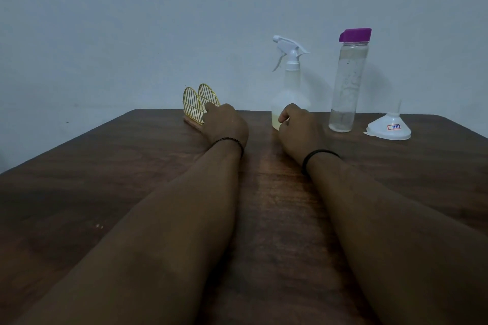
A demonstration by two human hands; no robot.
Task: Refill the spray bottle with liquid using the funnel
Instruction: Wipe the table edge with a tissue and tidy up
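Both hands, L [227, 124] & R [299, 129], rest curled on tabletop [105, 179], no grip on anything. Risk: R knuckles nudge sprayer [290, 87], tipping it; cap not yet off.

One spray bottle [290, 87] with white trigger head, centre right of the frame; one clear bottle [348, 82] with purple cap, to its right; one white funnel [389, 126], inverted, at far right; one gold wire rack [196, 105] of two arched panels, left of centre. Two hands, the left hand [227, 124] and the right hand [299, 129], each with one dark wristband, at mid-frame. One dark wooden table [105, 166] across the lower frame.
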